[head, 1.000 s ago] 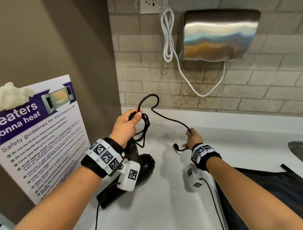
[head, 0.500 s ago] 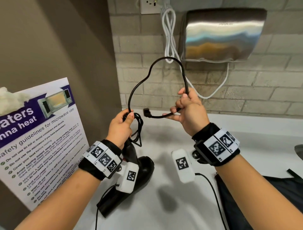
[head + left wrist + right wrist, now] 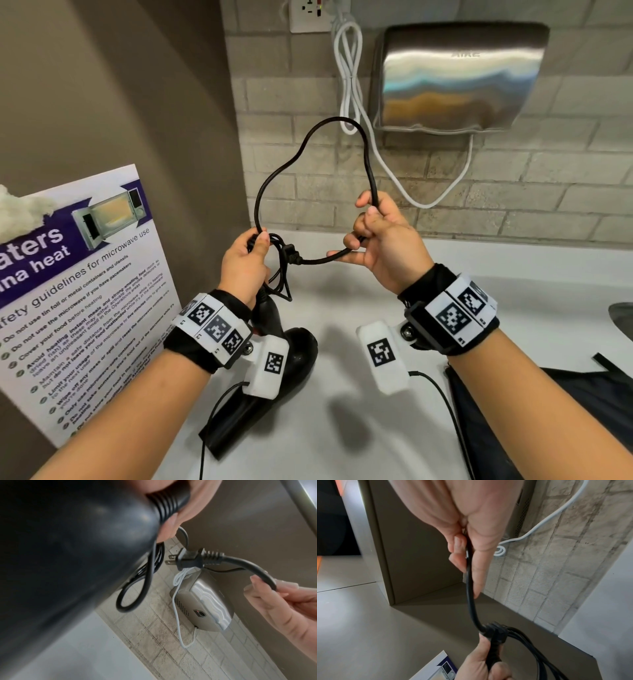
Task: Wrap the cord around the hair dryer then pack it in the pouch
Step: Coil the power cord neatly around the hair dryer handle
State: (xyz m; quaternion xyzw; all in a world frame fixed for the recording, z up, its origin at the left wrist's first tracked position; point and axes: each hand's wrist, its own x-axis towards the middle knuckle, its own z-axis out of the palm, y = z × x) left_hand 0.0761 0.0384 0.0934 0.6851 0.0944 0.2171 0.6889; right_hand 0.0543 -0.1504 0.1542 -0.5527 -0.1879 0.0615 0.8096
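Observation:
A black hair dryer [image 3: 274, 363] stands on the white counter [image 3: 342, 428], nozzle down toward me. My left hand [image 3: 245, 260] grips the top of its handle together with several gathered loops of black cord [image 3: 308, 147]. The handle [image 3: 68, 547] fills the left wrist view. My right hand [image 3: 380, 240] holds the cord's last stretch; a tall loop arches up between the hands. The plug [image 3: 291, 255] points at my left hand, prongs [image 3: 171, 559] close to its fingers. In the right wrist view the plug [image 3: 494, 632] touches the bundled loops. A black pouch [image 3: 548, 411] lies at the right.
A steel hand dryer [image 3: 459, 75] with a white cable [image 3: 352, 75] hangs on the brick wall. A microwave safety poster [image 3: 78, 291] leans at the left against a brown panel. A sink edge [image 3: 621, 322] shows at far right.
My right hand lifted the cord end off the counter, swept it up and leftward into a tall loop, and brought the plug right up to the left hand's bundle.

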